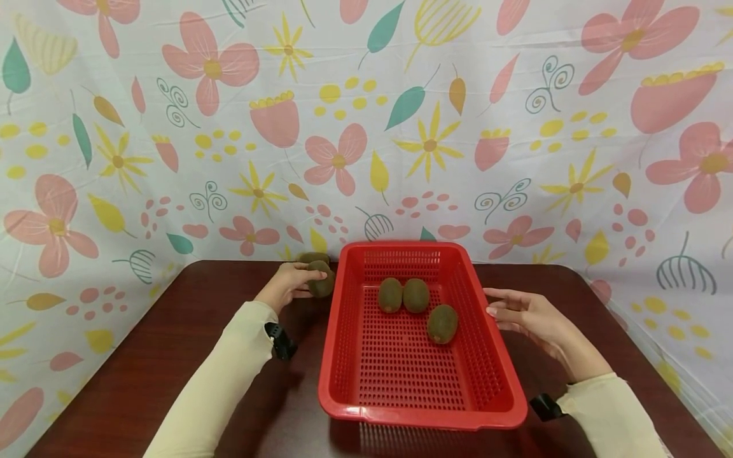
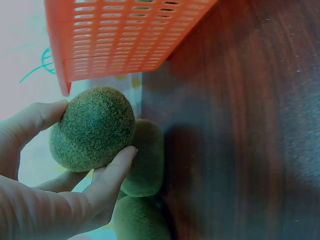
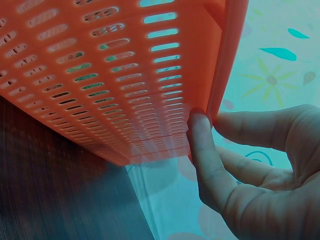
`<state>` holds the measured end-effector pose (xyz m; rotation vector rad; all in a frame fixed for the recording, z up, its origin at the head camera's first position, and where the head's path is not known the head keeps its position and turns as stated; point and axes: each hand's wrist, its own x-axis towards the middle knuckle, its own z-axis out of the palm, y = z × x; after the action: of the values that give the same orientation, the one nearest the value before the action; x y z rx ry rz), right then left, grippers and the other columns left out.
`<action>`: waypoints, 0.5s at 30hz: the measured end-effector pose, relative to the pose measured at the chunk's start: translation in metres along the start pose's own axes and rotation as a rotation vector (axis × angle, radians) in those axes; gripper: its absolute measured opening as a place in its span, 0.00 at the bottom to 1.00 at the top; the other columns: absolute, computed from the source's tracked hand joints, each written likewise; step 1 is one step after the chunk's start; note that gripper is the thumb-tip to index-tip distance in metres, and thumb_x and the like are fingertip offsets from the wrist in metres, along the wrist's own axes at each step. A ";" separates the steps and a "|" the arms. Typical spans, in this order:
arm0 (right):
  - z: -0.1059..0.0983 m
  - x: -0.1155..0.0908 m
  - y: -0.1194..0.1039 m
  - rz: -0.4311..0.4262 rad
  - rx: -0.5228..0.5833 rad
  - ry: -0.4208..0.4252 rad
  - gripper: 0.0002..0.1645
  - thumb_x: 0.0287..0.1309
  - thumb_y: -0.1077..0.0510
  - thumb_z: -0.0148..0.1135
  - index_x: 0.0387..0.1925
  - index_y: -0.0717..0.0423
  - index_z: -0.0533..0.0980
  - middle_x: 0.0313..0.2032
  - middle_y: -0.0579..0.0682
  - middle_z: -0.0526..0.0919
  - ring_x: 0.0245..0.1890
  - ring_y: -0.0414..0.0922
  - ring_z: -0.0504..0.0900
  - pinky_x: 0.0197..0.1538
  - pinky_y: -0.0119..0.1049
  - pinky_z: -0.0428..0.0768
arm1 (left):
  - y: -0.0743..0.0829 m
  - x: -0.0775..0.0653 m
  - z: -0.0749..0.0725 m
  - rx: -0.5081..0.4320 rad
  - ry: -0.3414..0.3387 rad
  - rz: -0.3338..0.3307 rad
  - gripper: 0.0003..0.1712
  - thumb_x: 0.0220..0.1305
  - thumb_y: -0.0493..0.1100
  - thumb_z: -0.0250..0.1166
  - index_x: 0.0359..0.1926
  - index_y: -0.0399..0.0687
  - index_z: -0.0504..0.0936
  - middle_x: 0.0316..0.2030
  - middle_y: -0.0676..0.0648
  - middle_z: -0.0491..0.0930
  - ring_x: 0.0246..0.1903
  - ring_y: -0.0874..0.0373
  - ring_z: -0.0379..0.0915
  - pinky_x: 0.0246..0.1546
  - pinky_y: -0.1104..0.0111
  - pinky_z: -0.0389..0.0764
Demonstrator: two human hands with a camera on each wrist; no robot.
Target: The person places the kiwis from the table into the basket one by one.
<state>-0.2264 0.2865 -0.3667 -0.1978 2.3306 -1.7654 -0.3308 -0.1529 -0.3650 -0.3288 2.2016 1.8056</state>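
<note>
My left hand [image 1: 292,282] pinches a brown fuzzy kiwi [image 2: 94,129] between thumb and fingers, just outside the left wall of a red plastic basket [image 1: 401,415]. Right beside the held fruit, the left wrist view shows another kiwi [image 2: 145,160] and a further kiwi [image 2: 140,217] partly behind the hand. Three kiwis lie inside the basket: a left one [image 1: 390,296], a middle one [image 1: 416,296] touching or close to it, and a nearer one [image 1: 443,324]. At the basket's right side, my right hand [image 1: 535,318] holds the rim, one fingertip under its lip.
The dark brown wooden table [image 1: 154,356] carries the basket near its middle. Behind the table hangs a white cloth [image 1: 366,159] with printed flowers and leaves, close to the far edge. Slotted holes cover the basket's walls and floor.
</note>
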 end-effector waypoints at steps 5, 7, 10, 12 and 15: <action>0.000 0.000 0.000 0.004 -0.006 0.000 0.40 0.62 0.54 0.63 0.69 0.67 0.58 0.50 0.56 0.82 0.43 0.45 0.84 0.48 0.40 0.82 | 0.011 -0.001 -0.007 0.019 0.016 0.006 0.49 0.56 0.43 0.71 0.72 0.34 0.55 0.63 0.34 0.64 0.56 0.41 0.71 0.50 0.58 0.79; -0.001 0.000 0.000 0.005 -0.007 0.000 0.40 0.62 0.55 0.63 0.69 0.67 0.58 0.50 0.56 0.82 0.43 0.45 0.84 0.48 0.40 0.82 | 0.016 -0.002 -0.008 0.012 0.020 0.008 0.49 0.57 0.42 0.70 0.72 0.34 0.54 0.65 0.33 0.62 0.58 0.40 0.69 0.51 0.58 0.79; 0.000 0.000 0.000 0.005 -0.005 0.000 0.41 0.62 0.55 0.63 0.69 0.67 0.58 0.49 0.56 0.82 0.43 0.45 0.84 0.48 0.40 0.82 | 0.025 -0.007 -0.009 -0.004 0.033 0.008 0.46 0.61 0.41 0.67 0.73 0.35 0.51 0.67 0.33 0.58 0.62 0.39 0.64 0.54 0.57 0.76; 0.000 0.000 0.000 0.003 -0.004 0.000 0.40 0.62 0.55 0.63 0.69 0.67 0.58 0.49 0.57 0.82 0.43 0.45 0.84 0.48 0.41 0.82 | 0.030 -0.009 -0.010 -0.007 0.036 0.007 0.46 0.62 0.41 0.66 0.73 0.35 0.50 0.68 0.33 0.57 0.63 0.39 0.63 0.55 0.57 0.76; 0.000 0.000 0.000 0.002 -0.004 0.000 0.41 0.62 0.55 0.63 0.69 0.68 0.58 0.49 0.56 0.82 0.43 0.45 0.84 0.48 0.41 0.82 | 0.038 -0.013 -0.010 -0.009 0.041 0.003 0.46 0.62 0.42 0.66 0.73 0.36 0.50 0.68 0.35 0.58 0.63 0.41 0.64 0.55 0.58 0.76</action>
<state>-0.2268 0.2865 -0.3666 -0.1956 2.3338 -1.7599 -0.3329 -0.1547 -0.3235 -0.3678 2.2225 1.8270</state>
